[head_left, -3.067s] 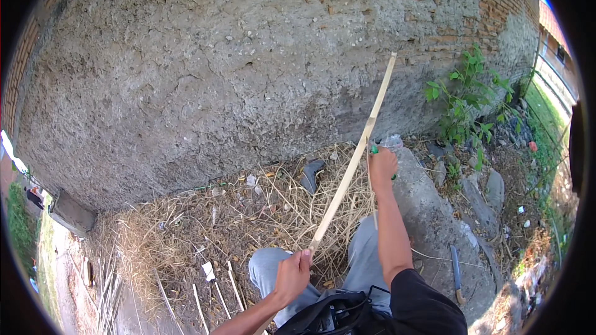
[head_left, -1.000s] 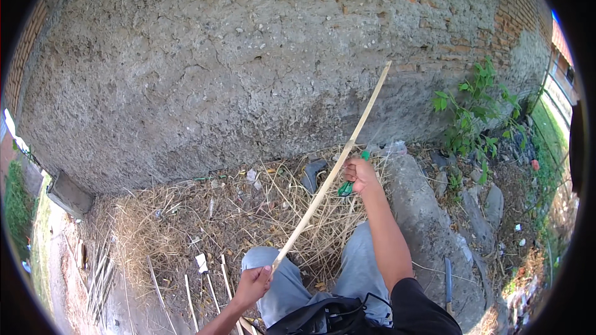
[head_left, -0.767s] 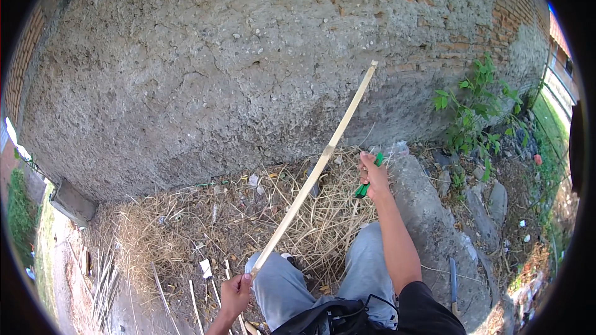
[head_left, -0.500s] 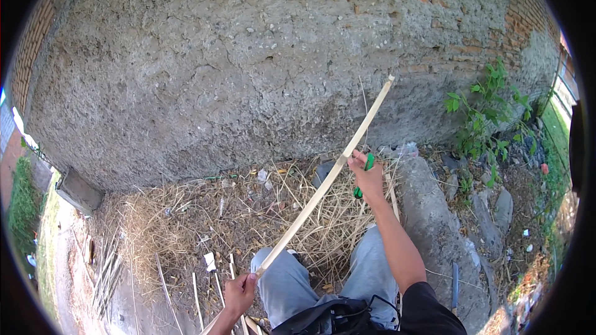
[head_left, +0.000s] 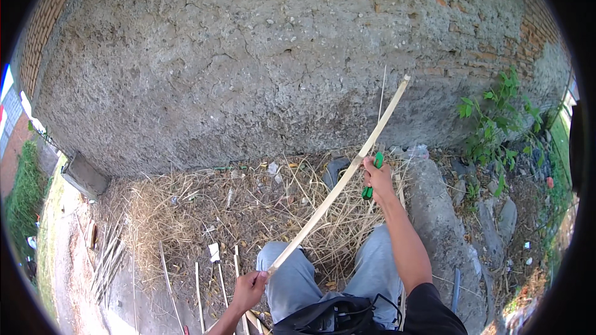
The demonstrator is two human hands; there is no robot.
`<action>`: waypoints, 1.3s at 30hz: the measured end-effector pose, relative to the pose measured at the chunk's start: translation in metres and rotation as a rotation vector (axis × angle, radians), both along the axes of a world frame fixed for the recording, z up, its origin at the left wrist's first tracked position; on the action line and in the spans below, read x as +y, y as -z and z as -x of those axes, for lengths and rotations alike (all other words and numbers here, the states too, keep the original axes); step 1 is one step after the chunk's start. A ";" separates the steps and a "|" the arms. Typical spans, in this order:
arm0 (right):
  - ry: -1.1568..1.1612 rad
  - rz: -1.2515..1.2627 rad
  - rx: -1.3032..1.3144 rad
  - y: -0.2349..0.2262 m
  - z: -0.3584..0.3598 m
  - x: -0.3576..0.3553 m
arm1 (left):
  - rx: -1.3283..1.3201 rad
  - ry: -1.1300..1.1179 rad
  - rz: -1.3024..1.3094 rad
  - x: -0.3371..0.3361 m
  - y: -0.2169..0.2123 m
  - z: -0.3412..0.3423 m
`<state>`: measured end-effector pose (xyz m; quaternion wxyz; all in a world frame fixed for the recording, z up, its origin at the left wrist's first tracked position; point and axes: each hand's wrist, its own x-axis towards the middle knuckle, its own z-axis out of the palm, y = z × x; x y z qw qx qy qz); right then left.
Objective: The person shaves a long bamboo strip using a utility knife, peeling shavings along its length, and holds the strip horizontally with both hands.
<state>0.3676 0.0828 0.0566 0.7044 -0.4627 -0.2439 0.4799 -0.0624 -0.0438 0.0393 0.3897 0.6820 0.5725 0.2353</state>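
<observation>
A long pale strip of split bamboo (head_left: 328, 202) slants from above my left knee up and away to the right. My left hand (head_left: 248, 293) pinches its near end between thumb and fingers. Against the strip's upper half, my right hand (head_left: 381, 181) is closed round a green-handled tool (head_left: 379, 160); green shows above and below the fist, and any blade is too small to make out. From beside the right hand a thin sliver (head_left: 382, 94) stands up along the strip, its tip apart from it. The strip's far end points at the wall.
A rough plastered wall (head_left: 248, 87) with exposed brick rises ahead. Dry shavings (head_left: 158, 214) cover the ground before my knees. Several loose strips (head_left: 198, 291) lie at the left. A concrete slab (head_left: 429, 211) and a leafy plant (head_left: 496, 118) are at the right.
The whole strip and both hands appear slightly farther right, as does the surrounding scene. The sliver now stands more upright and nearer the strip's far end. Both grips stay closed.
</observation>
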 end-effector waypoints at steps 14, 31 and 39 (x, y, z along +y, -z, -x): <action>-0.021 0.192 0.100 0.030 -0.050 -0.016 | -0.008 -0.107 -0.031 0.012 -0.020 -0.005; 0.068 0.046 0.014 -0.013 -0.006 -0.016 | 0.062 -0.236 -0.172 0.020 -0.014 0.037; 0.104 -0.032 0.055 -0.007 0.009 -0.015 | 0.327 -0.218 -0.361 0.018 -0.022 0.071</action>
